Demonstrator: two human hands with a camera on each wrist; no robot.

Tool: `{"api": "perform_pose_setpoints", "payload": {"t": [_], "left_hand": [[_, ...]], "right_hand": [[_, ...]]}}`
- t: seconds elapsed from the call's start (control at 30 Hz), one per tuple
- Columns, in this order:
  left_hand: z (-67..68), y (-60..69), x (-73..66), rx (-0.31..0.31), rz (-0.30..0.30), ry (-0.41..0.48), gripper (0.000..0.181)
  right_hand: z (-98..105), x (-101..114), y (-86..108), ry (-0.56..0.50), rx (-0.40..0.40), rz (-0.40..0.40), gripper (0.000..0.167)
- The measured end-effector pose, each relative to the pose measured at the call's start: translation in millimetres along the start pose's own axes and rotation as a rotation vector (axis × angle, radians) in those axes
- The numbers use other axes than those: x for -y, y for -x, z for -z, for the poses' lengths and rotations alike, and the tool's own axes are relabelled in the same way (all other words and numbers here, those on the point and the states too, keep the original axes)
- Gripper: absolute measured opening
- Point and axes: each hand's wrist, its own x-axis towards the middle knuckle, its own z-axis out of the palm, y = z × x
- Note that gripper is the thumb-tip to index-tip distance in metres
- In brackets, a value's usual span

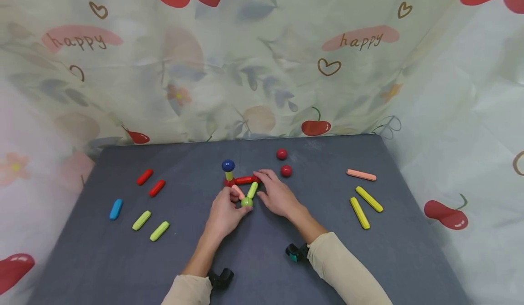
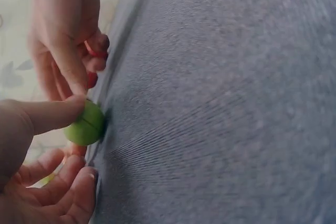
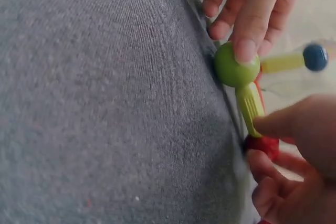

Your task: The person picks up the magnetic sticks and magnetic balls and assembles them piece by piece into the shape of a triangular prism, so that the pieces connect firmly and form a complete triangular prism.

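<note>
On the dark grey tabletop (image 1: 262, 268), a partly joined figure of rods and balls is handled near the middle. The light green ball (image 1: 247, 202) at its near corner is pressed by the thumb of the left hand (image 1: 223, 211), whose fingers are curled in beside the pink rod (image 1: 238, 191), so the corner is gripped between them. From the same ball, the light green rod (image 1: 252, 190) is angled away toward the front red ball (image 3: 266, 147), which is pinched between the partly bent thumb and fingers of the right hand (image 1: 280, 195), the thumb being laid on the rod's end. Behind these, the red rod (image 1: 244, 180) is set between that ball and the left red ball (image 1: 228, 183), on which the short yellow rod (image 1: 229, 175) is stood upright, topped by the dark blue ball (image 1: 228, 165). Whether the pink rod's far end is joined cannot be told. Two loose red balls (image 1: 286, 170) are seen behind the right hand; loose rods (image 1: 157, 188) in several colours are scattered on both sides. A printed cloth (image 1: 262, 86) is hung behind.
</note>
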Motion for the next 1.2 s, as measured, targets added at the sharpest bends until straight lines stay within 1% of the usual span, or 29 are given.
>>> {"api": "perform_pose_setpoints", "payload": {"t": [0.07, 0.13, 0.2, 0.23, 0.27, 0.33, 0.37, 0.43, 0.5, 0.57, 0.6, 0.67, 0.73, 0.8, 0.87, 0.93, 1.0, 1.07, 1.13, 1.2], "left_hand": [[1.0, -1.3, 1.9, 0.0, -0.001, -0.007, 0.039], [3.9, -3.3, 4.8, 0.006, -0.001, -0.026, 0.038], [11.7, -6.6, 8.4, 0.014, -0.001, -0.048, 0.037], [18.5, -9.1, 11.6, 0.018, 0.0, -0.056, 0.038], [27.4, -12.1, 15.3, 0.018, 0.0, -0.061, 0.039], [51.9, -19.9, 25.5, 0.01, 0.001, -0.058, 0.042], [66.7, -24.8, 31.9, -0.007, 0.004, -0.05, 0.043], [96.5, -35.3, 46.5, -0.08, 0.019, -0.04, 0.044], [123.0, -44.3, 62.1, -0.167, 0.061, -0.058, 0.043], [142.3, -50.8, 78.2, -0.237, 0.127, -0.1, 0.043], [149.5, -52.8, 85.6, -0.252, 0.162, -0.13, 0.043], [160.0, -54.9, 99.5, -0.231, 0.211, -0.187, 0.044], [165.1, -55.8, 110.4, -0.184, 0.238, -0.221, 0.045], [165.7, -56.4, 116.9, -0.148, 0.244, -0.238, 0.044], [163.3, -56.6, 118.4, -0.142, 0.241, -0.25, 0.042], [159.5, -55.3, 114.3, -0.159, 0.213, -0.254, 0.04], [155.0, -52.9, 103.4, -0.195, 0.151, -0.227, 0.038], [148.6, -49.5, 87.8, -0.213, 0.061, -0.178, 0.038], [138.5, -45.3, 69.4, -0.207, -0.02, -0.095, 0.037], [124.6, -39.0, 51.1, -0.176, -0.076, -0.005, 0.035]], "right_hand": [[-1.8, -1.0, -1.9, 0.02, -0.026, -0.034, 0.053], [-3.6, -2.7, -1.6, 0.027, -0.053, -0.084, 0.047], [-5.3, -4.4, -0.3, 0.018, -0.059, -0.12, 0.042], [-6.3, -5.4, 0.2, 0.01, -0.056, -0.129, 0.04], [-7.4, -6.1, 1.0, -0.002, -0.049, -0.132, 0.039], [-9.4, -7.1, 1.9, -0.025, -0.04, -0.124, 0.039], [-10.1, -7.5, 2.2, -0.038, -0.04, -0.116, 0.039], [-11.3, -8.2, 2.4, -0.049, -0.051, -0.102, 0.039], [-11.6, -8.6, 2.5, -0.052, -0.067, -0.094, 0.038], [-11.7, -9.0, 2.5, -0.049, -0.075, -0.086, 0.038], [-11.7, -9.1, 2.7, -0.048, -0.073, -0.084, 0.038], [-11.7, -9.1, 2.9, -0.048, -0.068, -0.079, 0.039], [-11.6, -9.2, 3.3, -0.05, -0.065, -0.08, 0.04], [-11.3, -9.5, 3.8, -0.053, -0.067, -0.085, 0.04], [-11.2, -10.0, 4.4, -0.056, -0.072, -0.089, 0.04], [-11.5, -10.5, 5.1, -0.056, -0.069, -0.088, 0.04], [-12.1, -11.4, 5.8, -0.052, -0.064, -0.088, 0.041], [-12.4, -12.3, 6.6, -0.054, -0.065, -0.089, 0.041], [-12.5, -13.0, 7.1, -0.057, -0.073, -0.089, 0.041], [-12.2, -13.4, 7.5, -0.059, -0.077, -0.088, 0.04]]}}
